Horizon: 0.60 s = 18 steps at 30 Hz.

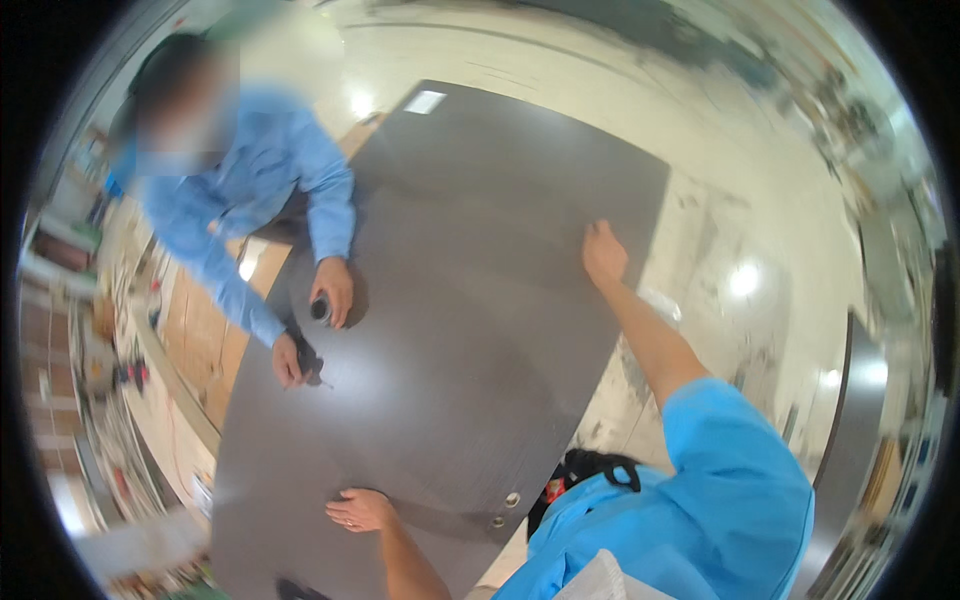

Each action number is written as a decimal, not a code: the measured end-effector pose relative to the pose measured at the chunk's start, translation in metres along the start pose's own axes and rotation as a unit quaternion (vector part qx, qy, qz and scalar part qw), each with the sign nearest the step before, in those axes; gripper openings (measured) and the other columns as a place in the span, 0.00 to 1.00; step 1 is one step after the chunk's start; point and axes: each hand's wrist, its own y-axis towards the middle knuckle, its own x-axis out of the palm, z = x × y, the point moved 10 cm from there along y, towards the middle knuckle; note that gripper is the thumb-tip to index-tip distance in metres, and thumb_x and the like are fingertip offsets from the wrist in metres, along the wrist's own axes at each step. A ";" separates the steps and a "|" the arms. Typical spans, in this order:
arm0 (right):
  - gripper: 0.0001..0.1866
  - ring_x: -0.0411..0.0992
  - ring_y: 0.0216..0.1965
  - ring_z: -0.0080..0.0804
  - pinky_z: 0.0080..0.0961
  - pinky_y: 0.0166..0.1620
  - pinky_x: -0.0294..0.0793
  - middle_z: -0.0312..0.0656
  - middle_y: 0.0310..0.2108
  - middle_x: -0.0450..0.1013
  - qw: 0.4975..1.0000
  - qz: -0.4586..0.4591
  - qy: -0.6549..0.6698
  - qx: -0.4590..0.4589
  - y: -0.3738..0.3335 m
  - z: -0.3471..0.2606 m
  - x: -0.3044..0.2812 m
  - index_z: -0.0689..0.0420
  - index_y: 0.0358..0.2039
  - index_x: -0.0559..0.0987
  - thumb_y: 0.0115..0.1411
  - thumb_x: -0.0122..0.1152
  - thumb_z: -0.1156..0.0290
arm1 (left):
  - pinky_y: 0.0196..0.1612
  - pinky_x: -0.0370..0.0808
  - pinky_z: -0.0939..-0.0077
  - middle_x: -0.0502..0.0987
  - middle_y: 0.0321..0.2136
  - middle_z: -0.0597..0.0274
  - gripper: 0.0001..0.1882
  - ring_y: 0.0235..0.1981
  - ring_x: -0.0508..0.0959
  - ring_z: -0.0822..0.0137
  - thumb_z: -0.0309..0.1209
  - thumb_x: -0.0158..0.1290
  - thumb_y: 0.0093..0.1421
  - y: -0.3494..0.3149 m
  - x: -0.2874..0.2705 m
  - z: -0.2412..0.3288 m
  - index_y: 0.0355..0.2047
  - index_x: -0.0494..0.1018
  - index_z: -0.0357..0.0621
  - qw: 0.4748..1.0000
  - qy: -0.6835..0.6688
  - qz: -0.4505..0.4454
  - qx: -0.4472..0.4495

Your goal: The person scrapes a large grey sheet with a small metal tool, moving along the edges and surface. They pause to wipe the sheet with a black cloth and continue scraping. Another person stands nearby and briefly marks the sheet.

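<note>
A large dark brown panel [470, 250] lies flat in front of me. My left hand [362, 510] rests on its near part, fingers stretched and flat, with a ring on one finger. Out to the right, my right hand [605, 256] is on the panel close to its right edge; its fingers look curled in, with nothing visible in them. Across from me, a co-worker in a blue shirt [265, 140] leans over the left edge. One of that person's hands holds a dark round cylinder [320, 308]; the other holds a small dark tool with a thin tip [311, 362], its kind unclear.
Two round holes [512, 499] pierce the panel near its right edge close to me. A white label [425, 102] sits at the far end. Wooden boards [190, 340] stand to the left, and another dark panel [850, 400] leans at the right.
</note>
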 end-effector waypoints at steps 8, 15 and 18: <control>0.20 0.81 0.46 0.60 0.56 0.48 0.76 0.54 0.38 0.82 0.992 0.010 0.125 -0.002 0.007 0.013 0.003 0.55 0.45 0.79 0.78 0.47 0.52 | 0.77 0.59 0.49 0.59 0.78 0.47 0.34 0.79 0.59 0.51 0.47 0.35 0.81 -0.001 -0.021 0.012 0.79 0.55 0.40 0.999 0.013 -0.017 0.035; 0.16 0.65 0.26 0.20 0.24 0.31 0.65 0.31 0.26 0.70 0.820 -0.031 0.561 0.108 -0.025 0.095 0.003 0.53 0.46 0.88 0.75 0.56 0.57 | 0.77 0.56 0.44 0.59 0.78 0.44 0.31 0.78 0.58 0.43 0.42 0.39 0.82 -0.080 -0.019 0.048 0.77 0.57 0.37 0.957 0.025 -0.054 0.286; 0.16 0.64 0.24 0.18 0.22 0.28 0.63 0.28 0.25 0.70 0.800 -0.013 0.587 0.127 -0.033 0.148 -0.027 0.53 0.50 0.88 0.75 0.59 0.58 | 0.79 0.50 0.40 0.59 0.78 0.41 0.32 0.79 0.56 0.39 0.42 0.41 0.81 -0.187 -0.028 0.095 0.77 0.58 0.35 0.866 -0.058 -0.037 0.495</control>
